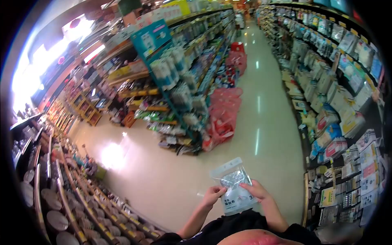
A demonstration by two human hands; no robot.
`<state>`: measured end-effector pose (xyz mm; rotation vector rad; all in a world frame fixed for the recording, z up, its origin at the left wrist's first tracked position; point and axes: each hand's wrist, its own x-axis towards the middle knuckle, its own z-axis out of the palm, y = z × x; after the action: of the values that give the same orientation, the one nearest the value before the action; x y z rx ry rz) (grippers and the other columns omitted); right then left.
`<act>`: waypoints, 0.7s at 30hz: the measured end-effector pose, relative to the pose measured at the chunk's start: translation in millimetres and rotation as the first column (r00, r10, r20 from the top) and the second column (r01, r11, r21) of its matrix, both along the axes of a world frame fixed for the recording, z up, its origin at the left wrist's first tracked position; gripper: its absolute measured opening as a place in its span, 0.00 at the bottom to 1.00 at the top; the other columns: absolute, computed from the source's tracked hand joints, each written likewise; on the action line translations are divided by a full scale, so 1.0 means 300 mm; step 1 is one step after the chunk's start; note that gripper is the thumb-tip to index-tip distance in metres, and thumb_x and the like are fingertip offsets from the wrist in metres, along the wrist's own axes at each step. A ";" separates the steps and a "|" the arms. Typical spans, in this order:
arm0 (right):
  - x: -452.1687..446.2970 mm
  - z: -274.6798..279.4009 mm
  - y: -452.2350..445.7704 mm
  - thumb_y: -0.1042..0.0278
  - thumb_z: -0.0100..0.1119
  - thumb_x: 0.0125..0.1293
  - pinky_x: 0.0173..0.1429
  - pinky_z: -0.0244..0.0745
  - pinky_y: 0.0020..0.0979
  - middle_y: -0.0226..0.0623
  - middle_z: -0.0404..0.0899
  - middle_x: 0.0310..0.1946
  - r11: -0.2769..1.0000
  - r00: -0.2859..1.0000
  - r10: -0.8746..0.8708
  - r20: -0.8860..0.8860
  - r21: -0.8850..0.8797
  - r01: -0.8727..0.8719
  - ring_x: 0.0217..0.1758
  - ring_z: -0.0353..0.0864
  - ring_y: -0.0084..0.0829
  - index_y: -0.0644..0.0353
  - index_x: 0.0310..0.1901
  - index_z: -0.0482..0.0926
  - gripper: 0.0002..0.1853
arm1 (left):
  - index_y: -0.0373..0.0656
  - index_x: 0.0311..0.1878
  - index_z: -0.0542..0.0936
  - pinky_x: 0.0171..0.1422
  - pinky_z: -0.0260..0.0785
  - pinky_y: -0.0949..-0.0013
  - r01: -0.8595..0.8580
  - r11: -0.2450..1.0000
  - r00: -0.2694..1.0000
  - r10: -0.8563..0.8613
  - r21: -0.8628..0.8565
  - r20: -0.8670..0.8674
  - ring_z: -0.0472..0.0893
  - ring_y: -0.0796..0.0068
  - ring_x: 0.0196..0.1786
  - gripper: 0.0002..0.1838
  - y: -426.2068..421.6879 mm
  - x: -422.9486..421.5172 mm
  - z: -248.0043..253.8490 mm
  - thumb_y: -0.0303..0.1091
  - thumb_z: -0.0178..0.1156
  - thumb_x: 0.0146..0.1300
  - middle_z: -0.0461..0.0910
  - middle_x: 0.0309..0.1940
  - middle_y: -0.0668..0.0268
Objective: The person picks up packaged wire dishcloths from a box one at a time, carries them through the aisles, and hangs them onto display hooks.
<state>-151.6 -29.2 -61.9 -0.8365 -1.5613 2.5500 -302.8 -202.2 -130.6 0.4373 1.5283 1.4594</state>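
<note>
In front of my body I hold a flat plastic packet of wire scouring cloths [237,202], upright and tilted slightly. Silvery mesh shows through its clear window, with a pale header at the top and dark print and a "3" on the lower half. My left hand [213,195] pinches the packet's left edge between thumb and fingers. On the right edge, my right hand [257,190] grips it with the thumb across the front. The fingers behind the packet are hidden.
Shelves of bowls and plates [57,220] curve along the left. A shelf end with hanging packs [167,69] stands ahead, red plastic bags [222,116] on the floor beside it. Racks of packaged goods [326,90] line the right. A shiny aisle floor [261,122] runs between.
</note>
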 end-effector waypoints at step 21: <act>-0.227 0.153 0.370 0.67 0.58 0.65 0.45 0.74 0.24 0.34 0.80 0.42 0.836 0.845 -0.531 -0.061 0.129 0.534 0.41 0.78 0.22 0.66 0.50 0.76 0.15 | 0.36 0.44 0.80 0.49 0.65 0.74 0.359 0.926 0.929 -0.366 0.115 0.052 0.75 0.79 0.41 0.15 0.673 -0.394 0.233 0.40 0.58 0.65 0.80 0.36 0.67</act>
<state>-219.6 81.7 -15.9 -1.0433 -1.2515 2.0188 -421.0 -0.3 -60.7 0.6842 1.2379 1.2502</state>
